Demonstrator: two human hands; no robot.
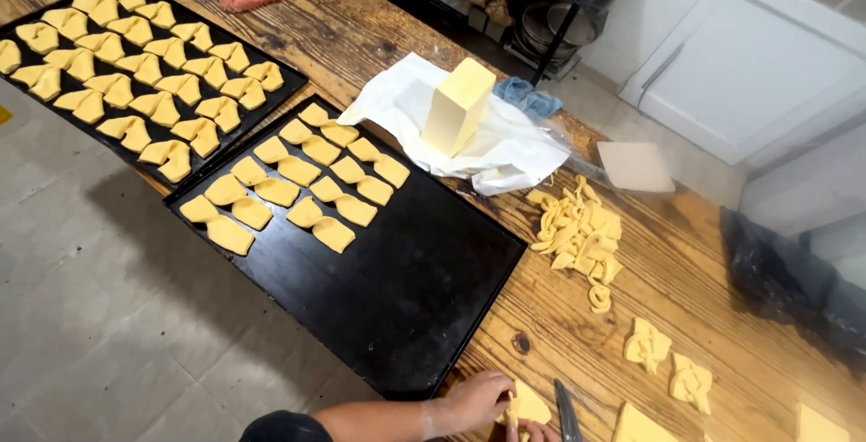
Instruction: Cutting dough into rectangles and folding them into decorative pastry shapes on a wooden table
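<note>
Item: dough square [530, 404], near edge of wooden table [631, 253], right of black tray [424, 298] | left hand [476, 400] fingers pinching its left edge; right hand [541, 431] mostly out of view, grip cannot be told | likely soft, light, tear-prone; lift by corners.

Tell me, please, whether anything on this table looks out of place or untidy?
Mostly orderly. The butter block stands tilted on its crumpled white paper, and dough scraps lie in a loose heap on the bare table. Pastries sit in neat rows on both trays.
</note>
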